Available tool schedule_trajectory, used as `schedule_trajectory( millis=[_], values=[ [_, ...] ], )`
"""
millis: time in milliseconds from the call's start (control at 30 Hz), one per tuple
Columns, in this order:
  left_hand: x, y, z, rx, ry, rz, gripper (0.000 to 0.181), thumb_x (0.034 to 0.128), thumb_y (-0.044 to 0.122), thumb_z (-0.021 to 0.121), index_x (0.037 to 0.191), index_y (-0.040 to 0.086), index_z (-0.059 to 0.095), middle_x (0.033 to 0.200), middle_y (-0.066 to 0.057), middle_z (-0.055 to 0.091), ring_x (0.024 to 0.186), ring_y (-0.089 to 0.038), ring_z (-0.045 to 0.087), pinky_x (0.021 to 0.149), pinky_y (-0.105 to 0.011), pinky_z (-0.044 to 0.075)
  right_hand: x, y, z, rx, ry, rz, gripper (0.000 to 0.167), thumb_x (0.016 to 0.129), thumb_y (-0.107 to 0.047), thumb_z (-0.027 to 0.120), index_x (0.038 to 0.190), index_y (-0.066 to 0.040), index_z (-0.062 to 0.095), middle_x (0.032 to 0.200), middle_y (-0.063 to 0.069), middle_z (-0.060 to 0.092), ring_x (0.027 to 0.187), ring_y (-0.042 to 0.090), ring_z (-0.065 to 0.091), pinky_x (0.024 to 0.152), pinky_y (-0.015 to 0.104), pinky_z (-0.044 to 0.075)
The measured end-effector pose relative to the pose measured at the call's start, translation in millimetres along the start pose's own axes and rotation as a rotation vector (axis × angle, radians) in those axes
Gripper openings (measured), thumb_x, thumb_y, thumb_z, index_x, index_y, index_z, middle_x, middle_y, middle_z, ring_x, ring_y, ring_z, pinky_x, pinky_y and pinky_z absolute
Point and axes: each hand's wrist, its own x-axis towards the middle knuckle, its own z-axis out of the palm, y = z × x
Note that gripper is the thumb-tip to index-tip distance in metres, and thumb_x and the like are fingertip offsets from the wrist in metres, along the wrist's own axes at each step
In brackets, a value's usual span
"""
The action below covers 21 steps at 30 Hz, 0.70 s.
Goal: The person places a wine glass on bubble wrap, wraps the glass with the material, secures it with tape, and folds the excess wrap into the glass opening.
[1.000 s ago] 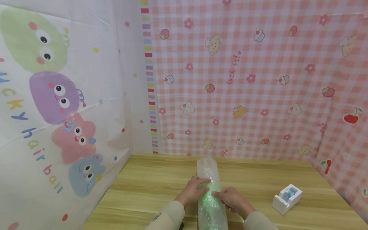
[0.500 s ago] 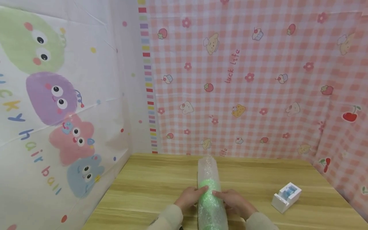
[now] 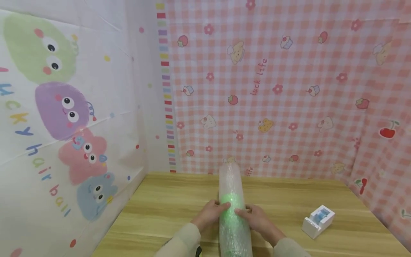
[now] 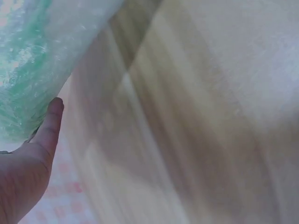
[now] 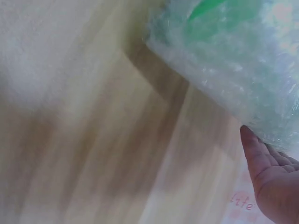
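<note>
A long roll of bubble wrap (image 3: 231, 180) with something green showing through it lies lengthwise between the hands in the head view. My left hand (image 3: 210, 213) holds its left side, thumb on top. From the right, my right hand (image 3: 258, 218) grips the roll at about the same height, its thumb also on top. Both wrist views show the bubble wrap (image 4: 51, 51) raised above the tabletop, with fingers (image 5: 254, 151) reaching beneath it. What the green thing inside is cannot be made out.
A white tape dispenser (image 3: 318, 222) with blue tape stands on the wooden table (image 3: 173, 192) at the right. A small black object (image 3: 198, 251) shows partly beside the left sleeve. Patterned cloths hang behind the table and at both sides.
My left fingers, earlier spread across the top of the roll, have gone round its side, leaving the thumb on top. The roll has risen, and its far end now overlaps the back cloth.
</note>
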Motion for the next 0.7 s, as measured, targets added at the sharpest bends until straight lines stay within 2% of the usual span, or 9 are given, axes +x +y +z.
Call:
schedule_trajectory(
  millis=[200,300,433,600,700],
  values=[
    [8.4,11.7,-4.6,-0.08,-0.014,0.082,0.078,0.0929,0.038,0.069,0.149,-0.003,0.034,0.139,-0.026,0.051,0.115,-0.035,0.06,0.093,-0.052,0.051,2.5,-7.9,-2.5,0.026,0.062,-0.088,0.068,0.095,-0.032,0.068,0.139,0.012,0.041,0.119,0.027,0.063,0.103,0.035,0.065,0.083,0.052,0.055],
    [10.5,15.5,-8.9,-0.098,-0.035,0.116,0.073,0.0924,0.033,0.071,0.149,0.001,0.038,0.135,-0.023,0.055,0.111,-0.032,0.062,0.089,-0.05,0.054,2.4,-9.9,-2.5,0.029,0.085,-0.141,0.068,0.093,-0.03,0.07,0.14,0.01,0.041,0.126,0.03,0.059,0.11,0.04,0.062,0.086,0.053,0.055],
    [10.6,22.7,-18.3,-0.058,-0.069,0.166,0.07,0.0907,0.03,0.074,0.148,0.003,0.042,0.132,-0.017,0.057,0.111,-0.03,0.061,0.089,-0.047,0.055,2.6,-10.4,-2.4,0.008,0.113,-0.208,0.07,0.091,-0.032,0.073,0.143,0.002,0.041,0.136,0.03,0.053,0.117,0.043,0.058,0.088,0.052,0.054],
    [9.3,35.1,-30.2,0.01,-0.118,0.235,0.075,0.087,0.022,0.078,0.149,0.004,0.04,0.136,-0.014,0.054,0.119,-0.033,0.057,0.095,-0.051,0.051,3.1,-9.2,-3.1,-0.11,0.19,-0.299,0.079,0.085,-0.037,0.077,0.148,-0.006,0.04,0.14,0.025,0.052,0.118,0.04,0.059,0.089,0.049,0.055],
    [8.5,40.3,-33.8,0.044,-0.122,0.266,0.078,0.0831,0.018,0.081,0.149,0.008,0.04,0.137,-0.011,0.054,0.122,-0.033,0.055,0.097,-0.052,0.049,2.6,-8.2,-3.8,-0.151,0.214,-0.347,0.084,0.082,-0.036,0.08,0.149,-0.007,0.039,0.14,0.024,0.053,0.116,0.04,0.06,0.088,0.046,0.056]
  ],
)
